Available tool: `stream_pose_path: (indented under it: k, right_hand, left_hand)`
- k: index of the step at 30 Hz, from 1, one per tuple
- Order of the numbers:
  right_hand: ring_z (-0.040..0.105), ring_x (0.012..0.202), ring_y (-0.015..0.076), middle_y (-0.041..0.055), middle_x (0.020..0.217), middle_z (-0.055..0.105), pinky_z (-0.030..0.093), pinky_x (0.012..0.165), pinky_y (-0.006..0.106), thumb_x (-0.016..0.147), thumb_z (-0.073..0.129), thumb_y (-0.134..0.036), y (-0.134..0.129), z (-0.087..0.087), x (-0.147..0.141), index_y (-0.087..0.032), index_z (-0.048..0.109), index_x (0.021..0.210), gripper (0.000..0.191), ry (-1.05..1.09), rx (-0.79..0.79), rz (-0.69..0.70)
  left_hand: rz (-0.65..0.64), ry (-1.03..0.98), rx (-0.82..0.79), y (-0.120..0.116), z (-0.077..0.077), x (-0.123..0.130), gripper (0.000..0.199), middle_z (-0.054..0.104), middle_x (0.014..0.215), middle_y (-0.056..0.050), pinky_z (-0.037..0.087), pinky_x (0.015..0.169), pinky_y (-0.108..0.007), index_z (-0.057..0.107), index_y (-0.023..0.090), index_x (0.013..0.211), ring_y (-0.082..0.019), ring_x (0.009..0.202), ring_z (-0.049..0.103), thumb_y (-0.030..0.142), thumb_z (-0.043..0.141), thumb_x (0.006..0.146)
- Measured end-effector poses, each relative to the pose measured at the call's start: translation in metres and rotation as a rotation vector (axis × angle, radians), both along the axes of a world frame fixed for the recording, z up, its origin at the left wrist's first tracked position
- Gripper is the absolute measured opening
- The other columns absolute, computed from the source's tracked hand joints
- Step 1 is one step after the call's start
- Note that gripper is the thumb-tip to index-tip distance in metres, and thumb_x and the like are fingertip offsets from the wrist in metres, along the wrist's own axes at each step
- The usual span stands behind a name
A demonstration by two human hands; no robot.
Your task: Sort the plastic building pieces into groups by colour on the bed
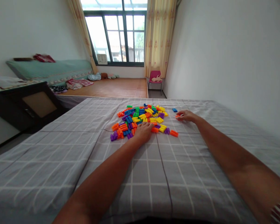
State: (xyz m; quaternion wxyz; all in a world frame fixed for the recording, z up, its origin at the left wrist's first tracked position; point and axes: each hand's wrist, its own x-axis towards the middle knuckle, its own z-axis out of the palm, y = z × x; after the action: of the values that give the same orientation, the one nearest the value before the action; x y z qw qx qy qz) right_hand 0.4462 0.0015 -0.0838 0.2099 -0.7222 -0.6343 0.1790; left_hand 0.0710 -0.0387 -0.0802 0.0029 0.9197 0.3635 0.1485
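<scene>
Several plastic blocks in orange, yellow, blue, green and purple lie in a loose pile on a grey checked cloth. My left hand point(144, 132) rests on the near side of the pile, fingers apart over the blocks. To the right of the pile, my right hand point(187, 116) has its fingers closed on an orange block point(178, 117). Just beyond that hand lies a blue block point(175, 110). Another orange block point(174, 133) sits at the pile's near right edge, beside a purple one point(167, 131).
The grey checked cloth point(149, 174) covers the wide surface under both arms. A dark cabinet point(40, 104) stands at the left. Beyond are a low bed point(121, 87) with cloths on it, a pink chair point(155, 75) and a window. A white wall rises at the right.
</scene>
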Motion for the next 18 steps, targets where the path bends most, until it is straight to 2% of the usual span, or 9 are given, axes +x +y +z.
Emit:
stream_pose_path:
  k: [3,6,10,12,16,18]
  right_hand:
    - [0.068,0.085,0.0227,0.0073,0.102,0.073,0.054,0.073,0.031,0.068,0.074,-0.045,-0.002,0.010,-0.006,-0.020,0.074,0.099,0.040,-0.119,0.036,-0.027]
    - [0.067,0.087,0.0218,0.0084,0.106,0.072,0.052,0.078,0.032,0.078,0.065,-0.043,0.000,0.023,-0.029,-0.019,0.071,0.106,0.037,-0.222,0.169,-0.019]
    - [0.067,0.084,0.0174,0.0040,0.102,0.072,0.051,0.080,0.029,0.085,0.057,-0.030,0.016,0.034,-0.088,-0.021,0.070,0.106,0.026,-0.212,0.299,0.231]
    - [0.067,0.087,0.0173,0.0038,0.105,0.072,0.050,0.083,0.029,0.083,0.058,-0.023,0.029,0.035,-0.117,-0.021,0.069,0.106,0.025,-0.214,0.334,0.302]
    - [0.062,0.101,0.0212,0.0102,0.105,0.069,0.046,0.091,0.032,0.080,0.061,-0.018,0.049,0.028,-0.158,-0.016,0.069,0.101,0.022,-0.290,0.380,0.227]
    - [0.062,0.097,0.0203,0.0104,0.102,0.067,0.047,0.089,0.030,0.077,0.062,-0.014,0.052,0.022,-0.168,-0.016,0.070,0.094,0.019,-0.289,0.380,0.217]
  left_hand:
    - [0.016,0.002,-0.015,-0.001,0.001,0.000,0.033,0.061,0.115,-0.005,0.041,0.094,-0.038,0.055,0.026,0.117,-0.022,0.113,0.050,0.017,0.043,0.088]
    - [0.014,-0.001,-0.018,-0.001,0.001,0.000,0.032,0.061,0.114,-0.006,0.041,0.094,-0.038,0.055,0.025,0.117,-0.022,0.113,0.050,0.018,0.043,0.089]
    - [0.000,0.005,-0.005,-0.001,0.001,-0.001,0.030,0.061,0.114,-0.006,0.042,0.092,-0.039,0.055,0.025,0.116,-0.023,0.112,0.050,0.019,0.044,0.089]
    - [0.000,0.011,-0.005,-0.001,0.002,-0.001,0.030,0.061,0.113,-0.005,0.042,0.093,-0.038,0.054,0.026,0.116,-0.023,0.112,0.050,0.019,0.045,0.088]
    - [0.001,0.014,0.002,-0.001,0.002,-0.001,0.031,0.060,0.116,-0.005,0.042,0.093,-0.039,0.052,0.026,0.119,-0.023,0.113,0.050,0.020,0.045,0.089]
    - [-0.001,0.018,0.006,-0.002,0.003,-0.001,0.032,0.060,0.116,-0.006,0.042,0.093,-0.039,0.051,0.026,0.120,-0.023,0.113,0.050,0.021,0.044,0.090]
